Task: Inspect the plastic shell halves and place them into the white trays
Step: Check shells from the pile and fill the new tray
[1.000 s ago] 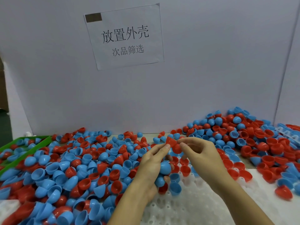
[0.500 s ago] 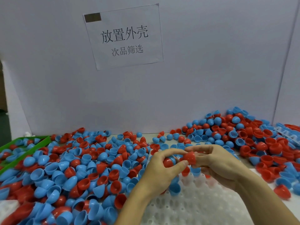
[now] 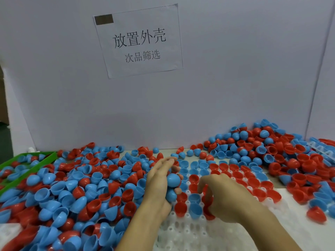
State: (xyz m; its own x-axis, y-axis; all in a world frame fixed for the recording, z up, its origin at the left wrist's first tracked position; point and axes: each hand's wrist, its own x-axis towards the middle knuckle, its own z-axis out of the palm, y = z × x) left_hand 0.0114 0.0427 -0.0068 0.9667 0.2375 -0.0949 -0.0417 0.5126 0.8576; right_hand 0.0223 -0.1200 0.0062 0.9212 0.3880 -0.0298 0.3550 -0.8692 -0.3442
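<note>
You are seating a red plastic shell half into the white pocketed tray with your right hand pinching it, so be pressing it level while your left hand is holding spare blue shell halves.

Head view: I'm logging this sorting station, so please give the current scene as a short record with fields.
left hand: holds several blue shell halves
right hand: fingers down over the white tray, at a red shell half
tray: far rows hold red and blue halves, near rows empty
loose shells: heaped left and right of the tray
green bin: far left, some shells inside
paper sign: on the back wall
</note>
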